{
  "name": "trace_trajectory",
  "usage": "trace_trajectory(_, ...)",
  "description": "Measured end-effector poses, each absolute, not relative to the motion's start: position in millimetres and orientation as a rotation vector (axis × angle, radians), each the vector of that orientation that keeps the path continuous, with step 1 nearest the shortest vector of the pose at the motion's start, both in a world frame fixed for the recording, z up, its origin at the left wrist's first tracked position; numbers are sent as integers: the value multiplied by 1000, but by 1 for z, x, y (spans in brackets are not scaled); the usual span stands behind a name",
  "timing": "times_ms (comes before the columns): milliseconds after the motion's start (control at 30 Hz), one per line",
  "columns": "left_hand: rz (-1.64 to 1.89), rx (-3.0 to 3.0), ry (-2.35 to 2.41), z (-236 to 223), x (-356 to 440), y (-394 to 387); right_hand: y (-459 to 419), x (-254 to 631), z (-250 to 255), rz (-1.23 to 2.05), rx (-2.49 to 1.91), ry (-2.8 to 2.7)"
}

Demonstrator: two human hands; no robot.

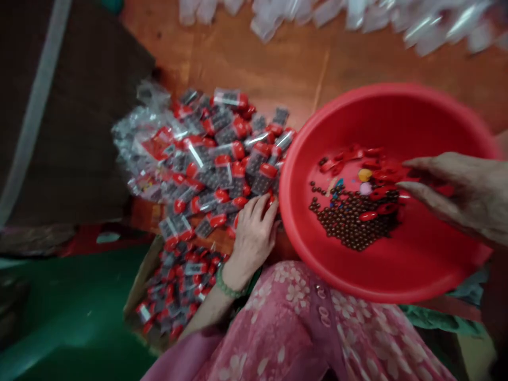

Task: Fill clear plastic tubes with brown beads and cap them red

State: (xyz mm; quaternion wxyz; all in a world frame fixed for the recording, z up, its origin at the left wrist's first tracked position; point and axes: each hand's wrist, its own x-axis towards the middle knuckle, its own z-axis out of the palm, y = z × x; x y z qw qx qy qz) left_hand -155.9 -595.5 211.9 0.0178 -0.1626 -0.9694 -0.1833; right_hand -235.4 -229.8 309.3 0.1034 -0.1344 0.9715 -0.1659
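Note:
My left hand (256, 230), with a green bead bracelet (227, 283) at the wrist, lies at the near edge of a pile of small clear containers with red ends and grey contents (228, 159). Its fingers bend down beside the basin wall; whatever is under the fingertips is hidden. On the right, my right hand (460, 193) hovers inside a red basin (428, 270), thumb and fingers apart, with nothing visible between them. Below its fingertips are small glossy red pieces (368, 216) and many brown beads (353, 225). A yellow ball (365, 175) and a pink ball (365, 188) lie among them.
A box of similar red-ended containers (174, 293) stands at the lower left. Crumpled clear plastic bags (138, 143) adjoin the pile. Clear empty-looking sleeves (301, 13) line the far floor. A dark box-like surface (71, 121) rises at left, above a green surface (79, 317).

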Motion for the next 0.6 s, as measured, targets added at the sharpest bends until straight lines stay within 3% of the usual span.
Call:
trace_trajectory(100, -525, -561, -2894, 212, -163, -604, -226, -226, 337, -489, -263, 3009)
trace_trajectory(333, -956, -323, -2732, 252, -223, -615, -170, -278, 363, -320, -148, 3084)
trace_trajectory(467, -1049, -336, -2854, 292, -321, -580, -151, -372, 344, -299, 64, 2913)
trace_trajectory(600, -1045, -409, -2982, 291, -437, -530, -143, -456, 303, -285, 175, 2933)
